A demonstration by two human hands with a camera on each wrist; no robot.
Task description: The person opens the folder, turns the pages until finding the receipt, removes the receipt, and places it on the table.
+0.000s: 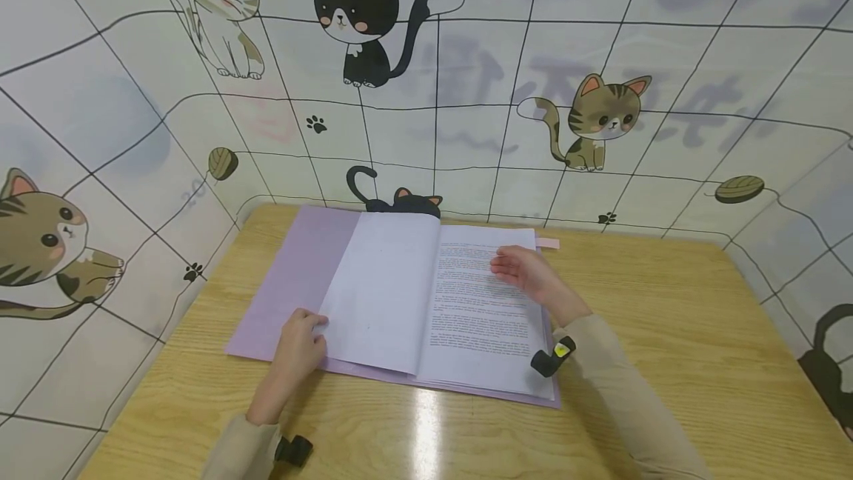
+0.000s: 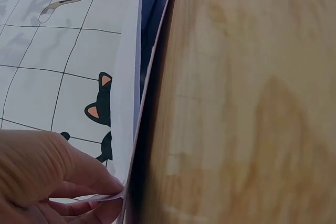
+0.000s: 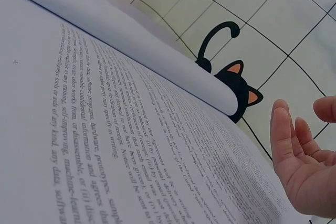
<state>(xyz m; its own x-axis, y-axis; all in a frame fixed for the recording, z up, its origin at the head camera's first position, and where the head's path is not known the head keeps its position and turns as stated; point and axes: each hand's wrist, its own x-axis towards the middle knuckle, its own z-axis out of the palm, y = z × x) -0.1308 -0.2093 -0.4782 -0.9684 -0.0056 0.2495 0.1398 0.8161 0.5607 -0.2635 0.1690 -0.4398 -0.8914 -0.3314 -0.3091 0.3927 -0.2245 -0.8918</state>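
**Your left hand (image 1: 298,347) is pinching a plain white paper page (image 1: 383,291)**

Your thumb (image 2: 94,173) is pressing on top and your fingers (image 2: 107,211) are tucking underneath, so this hand is nearly closed, gripping the page by its left edge near the bottom corner. Your right hand (image 1: 532,278) is hovering over the upper right of a white paper page with black print (image 1: 483,310), its fingers loosely straight, gripping nothing. Both pages are lying inside an open light purple cover (image 1: 303,261), the plain one on the left and curving up near the middle. A pink tab (image 1: 549,244) is poking out beyond your right hand. The cover is resting on a yellow-brown wooden table (image 1: 666,310). Behind it, cartoon cats (image 1: 355,2) are sitting on a white wall with black lines (image 1: 480,132).
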